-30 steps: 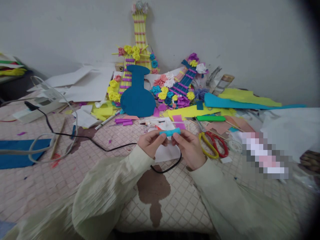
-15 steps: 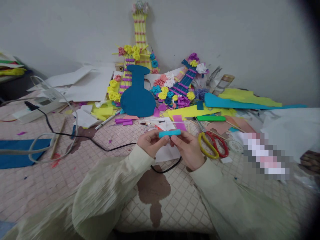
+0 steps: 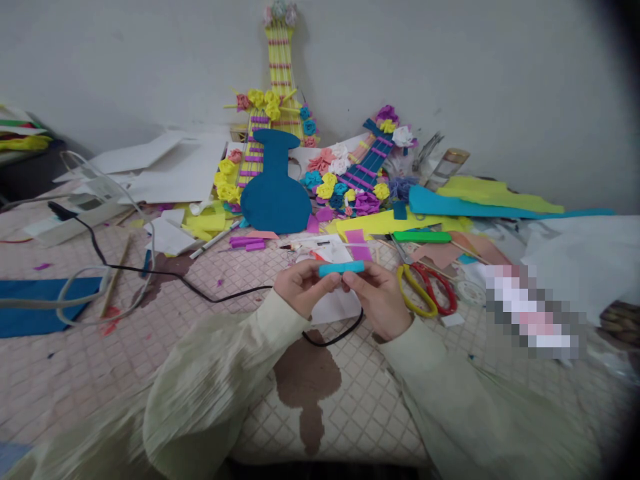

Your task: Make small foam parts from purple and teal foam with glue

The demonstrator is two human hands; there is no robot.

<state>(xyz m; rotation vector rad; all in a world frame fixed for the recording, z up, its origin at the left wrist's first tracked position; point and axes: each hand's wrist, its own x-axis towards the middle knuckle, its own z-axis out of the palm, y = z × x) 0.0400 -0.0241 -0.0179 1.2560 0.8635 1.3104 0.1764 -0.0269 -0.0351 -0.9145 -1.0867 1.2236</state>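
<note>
Both hands pinch a narrow light-blue strip of paper (image 3: pixel 341 268), held level above the middle of the table. My left hand (image 3: pixel 301 287) is closed on its left end, thumb in front and fingers behind. On the right end my right hand (image 3: pixel 381 300) is closed in the same way. Beneath and behind the hands lies a white sheet of paper (image 3: pixel 336 307). A blue guitar-shaped cutout (image 3: pixel 277 203) leans behind them. Scissors (image 3: pixel 417 293) with one yellow and one red handle lie right of my right hand.
Paper-flower guitars (image 3: pixel 367 167) stand against the wall. A black cable (image 3: pixel 190 280) runs across the table under my hands. At left are a power strip (image 3: pixel 65 223) and dark blue paper (image 3: pixel 35 290). A green-handled cutter (image 3: pixel 421 237) and yellow and blue sheets (image 3: pixel 480 203) lie at right.
The light-blue strip has shifted very slightly to the right in both hands, and its upper edge looks a little different. Nothing else has visibly moved.
</note>
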